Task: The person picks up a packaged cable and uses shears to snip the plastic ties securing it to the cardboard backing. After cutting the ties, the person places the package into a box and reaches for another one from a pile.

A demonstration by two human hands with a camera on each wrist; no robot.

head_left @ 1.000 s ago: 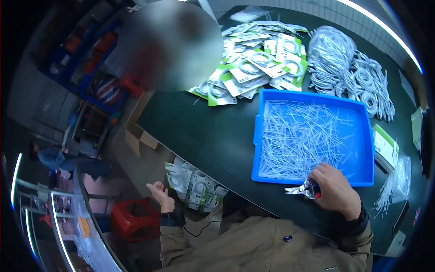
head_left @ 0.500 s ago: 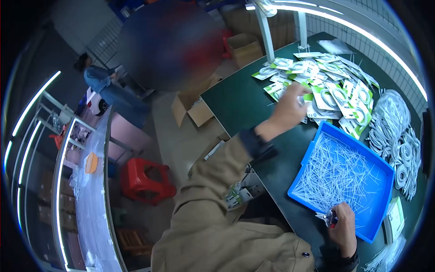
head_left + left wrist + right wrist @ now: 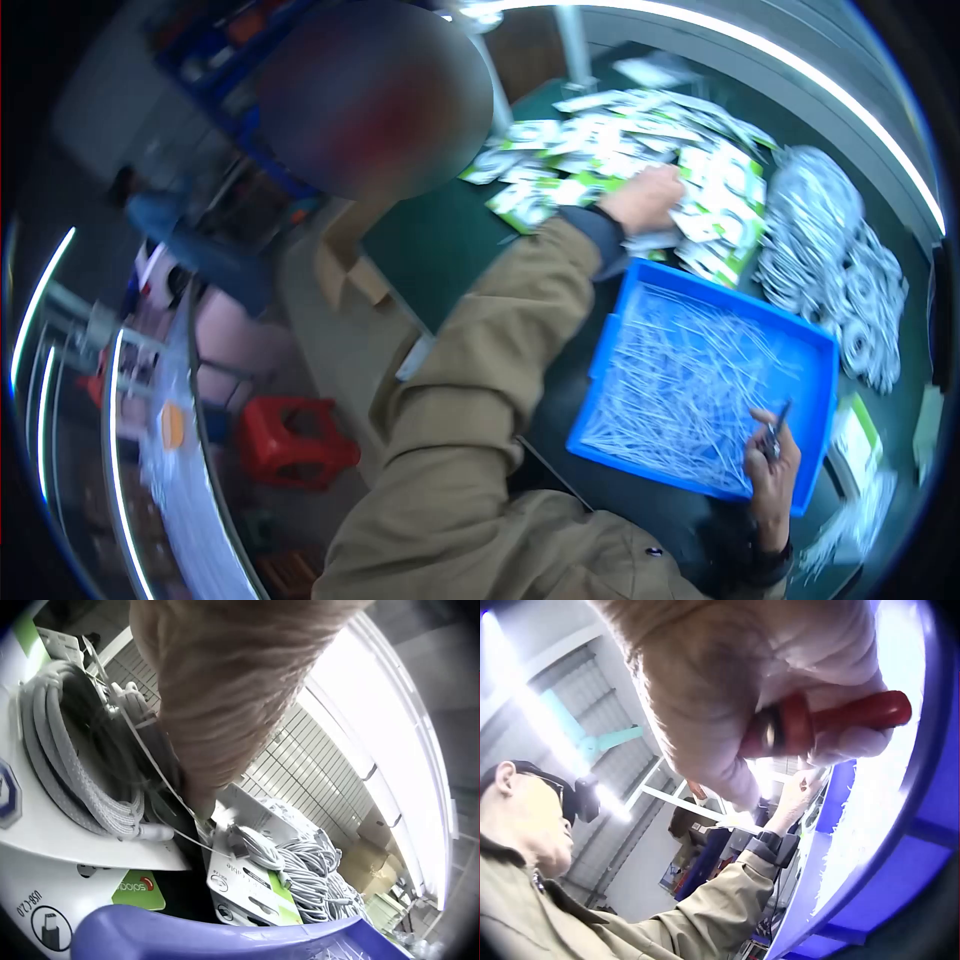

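My left hand [image 3: 648, 200] reaches into a pile of carded cables [image 3: 610, 140] behind the tray, fingers bent down onto it. In the left wrist view, its fingertips are right at the edge of a white card bearing a coiled braided cable [image 3: 82, 772], which they seem to pinch. My right hand [image 3: 775, 480] grips red-handled snips [image 3: 862, 712] over the near right part of the blue tray [image 3: 825, 400]. Their metal end [image 3: 780, 415] points up and away. A mass of thin white plastic strips [image 3: 680, 380] fills most of the tray.
Grey cable coils [image 3: 850, 270] are heaped right of the carded pile. A stack of white-and-green cards [image 3: 855, 440] and a bundle of white strips [image 3: 850, 520] lie right of the tray. Left of the table stand a red stool [image 3: 295, 440] and, farther off, a person [image 3: 200, 240].
My left hand has gone from beside the table's edge up to the carded cables. My right hand has lifted from the tray's near rim, turning the snips upward. The head view has swung around.
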